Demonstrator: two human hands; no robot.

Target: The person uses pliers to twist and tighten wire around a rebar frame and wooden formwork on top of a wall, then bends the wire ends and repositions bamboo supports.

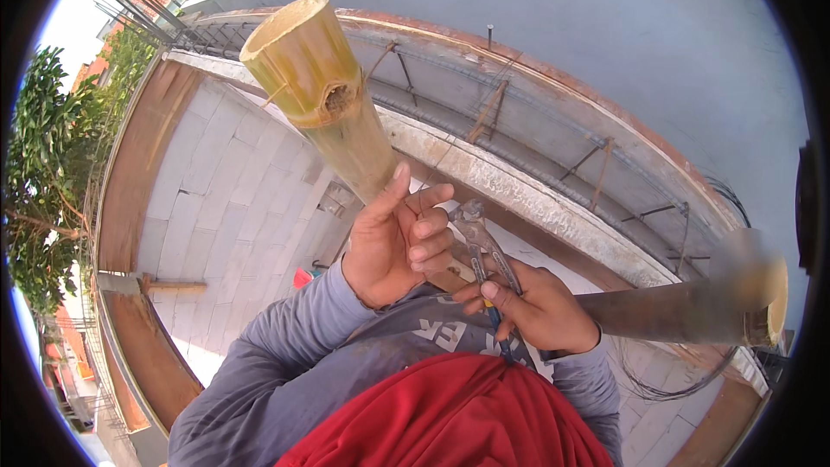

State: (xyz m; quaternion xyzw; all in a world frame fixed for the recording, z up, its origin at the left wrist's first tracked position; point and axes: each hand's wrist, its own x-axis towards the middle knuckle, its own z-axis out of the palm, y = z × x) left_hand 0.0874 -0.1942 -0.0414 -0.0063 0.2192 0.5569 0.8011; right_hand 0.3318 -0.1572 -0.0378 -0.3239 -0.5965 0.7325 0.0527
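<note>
My left hand (393, 238) is raised in front of an upright bamboo pole (350, 143), its fingers curled in and its thumb against or just before the pole. A thin wire seems to rise beside those fingers; what they hold is hidden. My right hand (540, 307) is closed round the handles of metal pincers (484, 246). The pincers' jaws point up beside my left fingertips, and their handles are partly open. The pole has a hollow, cut top and a dark hole at its node.
A second bamboo pole (683, 307) lies to the right, its end blurred. Beyond my hands runs a formwork trough with steel reinforcing bars (536, 151) along a grey wall (562, 0). Pale block wall (216, 182) and wooden boards (143, 173) stand left. Loose wire (666, 385) coils at lower right.
</note>
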